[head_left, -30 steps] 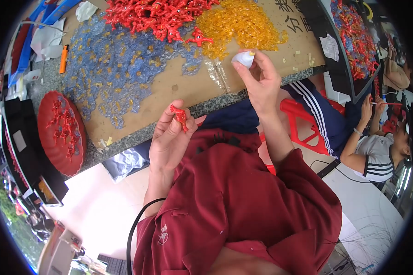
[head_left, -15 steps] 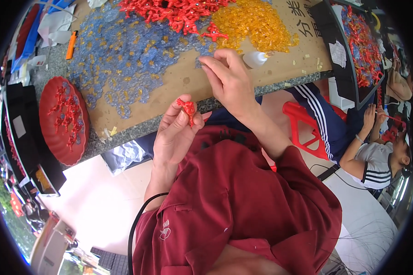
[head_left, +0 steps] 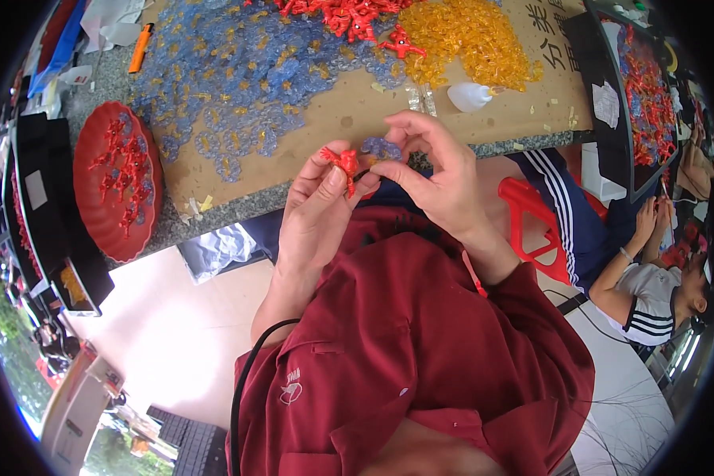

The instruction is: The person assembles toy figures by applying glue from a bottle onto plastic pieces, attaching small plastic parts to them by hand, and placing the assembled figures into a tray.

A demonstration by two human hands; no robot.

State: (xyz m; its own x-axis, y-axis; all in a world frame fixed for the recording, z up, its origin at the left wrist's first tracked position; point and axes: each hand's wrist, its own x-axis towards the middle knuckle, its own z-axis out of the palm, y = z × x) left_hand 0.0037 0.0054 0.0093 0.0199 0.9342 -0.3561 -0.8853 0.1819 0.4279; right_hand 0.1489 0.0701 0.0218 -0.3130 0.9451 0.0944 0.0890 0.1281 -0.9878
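Note:
My left hand point(head_left: 319, 210) pinches a small red plastic figurine point(head_left: 345, 163) upright between thumb and fingers, just in front of the table edge. Close against its right side, my right hand point(head_left: 440, 178) grips a translucent bluish-purple plastic piece point(head_left: 381, 148) between thumb and forefinger. Whether the piece touches the figurine I cannot tell. Beyond my hands spreads a wide layer of translucent blue pieces point(head_left: 242, 75) with some yellow ones mixed in. Behind it lies a heap of red figurines point(head_left: 349, 17), and one loose red figurine point(head_left: 403, 43) sits at its right edge.
A pile of amber pieces point(head_left: 468, 40) and a white squeeze bottle point(head_left: 470, 97) are at the right. On the left are a red scalloped plate point(head_left: 155, 230) of figurines and an orange cutter point(head_left: 141, 47). A black tray point(head_left: 607, 103) stands far right, near a co-worker point(head_left: 650, 289).
My right hand has come down from above the table to the figurine and now holds a bluish piece. My left hand has shifted slightly right and up, still holding the figurine. The view has shifted slightly.

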